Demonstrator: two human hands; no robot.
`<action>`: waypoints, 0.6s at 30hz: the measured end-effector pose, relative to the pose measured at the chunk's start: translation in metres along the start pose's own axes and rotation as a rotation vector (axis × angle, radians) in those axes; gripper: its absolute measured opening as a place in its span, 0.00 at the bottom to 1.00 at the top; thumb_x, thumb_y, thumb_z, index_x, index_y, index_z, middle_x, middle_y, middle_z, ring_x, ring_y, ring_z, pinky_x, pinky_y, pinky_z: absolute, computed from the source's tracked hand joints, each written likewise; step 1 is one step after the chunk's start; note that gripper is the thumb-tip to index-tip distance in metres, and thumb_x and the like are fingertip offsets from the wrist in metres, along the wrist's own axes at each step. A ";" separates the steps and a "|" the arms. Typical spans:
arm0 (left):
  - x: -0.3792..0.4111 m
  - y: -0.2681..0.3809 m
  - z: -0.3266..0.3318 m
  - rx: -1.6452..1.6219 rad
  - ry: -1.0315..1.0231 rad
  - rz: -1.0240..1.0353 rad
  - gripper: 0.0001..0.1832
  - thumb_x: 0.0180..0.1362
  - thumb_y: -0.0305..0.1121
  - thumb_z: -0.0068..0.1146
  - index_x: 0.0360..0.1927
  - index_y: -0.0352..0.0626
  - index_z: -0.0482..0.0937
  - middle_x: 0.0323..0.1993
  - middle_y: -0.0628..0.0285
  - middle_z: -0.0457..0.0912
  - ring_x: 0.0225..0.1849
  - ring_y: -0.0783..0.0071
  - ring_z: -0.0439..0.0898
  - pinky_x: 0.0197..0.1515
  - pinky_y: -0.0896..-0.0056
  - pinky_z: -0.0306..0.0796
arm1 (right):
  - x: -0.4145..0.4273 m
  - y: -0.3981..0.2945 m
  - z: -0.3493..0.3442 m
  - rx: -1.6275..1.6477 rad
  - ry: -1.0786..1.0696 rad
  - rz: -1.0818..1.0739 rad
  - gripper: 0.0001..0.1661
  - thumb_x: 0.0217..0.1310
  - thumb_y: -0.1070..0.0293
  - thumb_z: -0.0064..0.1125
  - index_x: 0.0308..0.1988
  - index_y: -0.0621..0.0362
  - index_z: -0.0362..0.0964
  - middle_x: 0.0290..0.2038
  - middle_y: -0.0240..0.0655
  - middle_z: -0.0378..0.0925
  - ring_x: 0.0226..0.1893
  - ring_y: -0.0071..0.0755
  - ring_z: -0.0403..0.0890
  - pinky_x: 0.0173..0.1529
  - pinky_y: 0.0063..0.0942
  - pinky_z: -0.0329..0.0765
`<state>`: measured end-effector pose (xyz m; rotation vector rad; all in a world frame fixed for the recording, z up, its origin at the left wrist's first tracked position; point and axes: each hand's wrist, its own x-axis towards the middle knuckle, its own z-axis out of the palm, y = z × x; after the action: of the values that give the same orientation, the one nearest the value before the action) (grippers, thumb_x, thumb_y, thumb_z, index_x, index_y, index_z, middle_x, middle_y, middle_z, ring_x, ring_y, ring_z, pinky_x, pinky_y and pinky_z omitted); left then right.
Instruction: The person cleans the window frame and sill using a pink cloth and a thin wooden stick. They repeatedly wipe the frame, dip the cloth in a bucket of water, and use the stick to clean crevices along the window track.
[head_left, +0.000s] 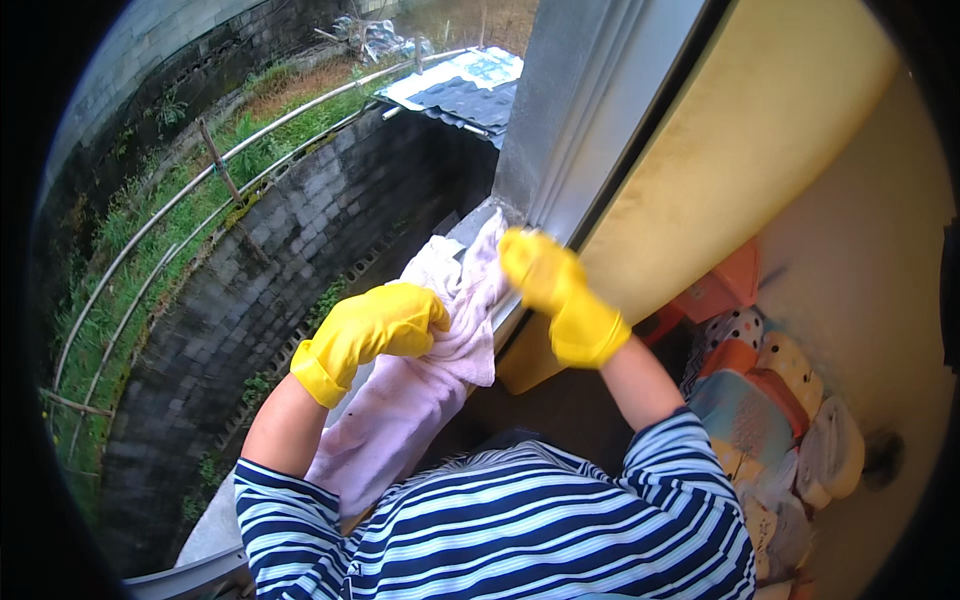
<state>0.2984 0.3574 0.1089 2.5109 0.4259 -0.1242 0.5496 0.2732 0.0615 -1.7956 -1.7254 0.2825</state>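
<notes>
A pale pink and lilac towel (405, 420) lies bunched and draped along the window sill (217, 525). My left hand (375, 330), in a yellow rubber glove, is closed on a fold of the towel, its fingertips tucked in. To the right, my right hand (547, 277), in a matching glove, is beside the towel's upper end, near the metal window frame (577, 127). It is slightly blurred with its fingers curled; whether it grips anything is hidden. A whiter part of cloth (435, 262) lies just beyond my left hand.
Outside, a block wall (262, 262) drops away below the sill, with bamboo rails (202, 176) and a corrugated roof (457, 90) beyond. A yellowish panel (720, 150) stands right of the frame. Patterned textiles (750, 412) and an orange-red plastic container (727, 277) are at the right.
</notes>
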 end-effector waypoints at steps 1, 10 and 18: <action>0.001 -0.005 0.005 -0.005 0.027 0.010 0.15 0.47 0.27 0.60 0.41 0.38 0.84 0.38 0.49 0.85 0.42 0.51 0.83 0.44 0.63 0.75 | -0.017 -0.026 0.013 -0.259 0.017 -0.102 0.10 0.63 0.60 0.52 0.35 0.53 0.74 0.29 0.44 0.80 0.32 0.49 0.84 0.32 0.43 0.79; 0.007 0.009 0.004 0.020 0.010 -0.035 0.14 0.46 0.26 0.59 0.40 0.43 0.85 0.36 0.51 0.84 0.40 0.51 0.82 0.41 0.62 0.75 | -0.011 -0.010 -0.005 -0.751 0.289 -0.208 0.06 0.52 0.72 0.61 0.28 0.51 0.70 0.24 0.39 0.74 0.23 0.45 0.81 0.27 0.38 0.77; 0.021 -0.012 0.010 -0.185 0.231 0.060 0.28 0.48 0.26 0.58 0.57 0.43 0.79 0.45 0.51 0.82 0.48 0.52 0.81 0.49 0.62 0.75 | -0.047 -0.047 -0.015 -0.097 0.078 -0.179 0.05 0.54 0.70 0.58 0.32 0.54 0.69 0.29 0.47 0.78 0.33 0.58 0.80 0.33 0.46 0.75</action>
<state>0.3144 0.3674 0.0903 2.3599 0.4321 0.2209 0.5130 0.2217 0.0873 -1.6823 -1.8566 0.0534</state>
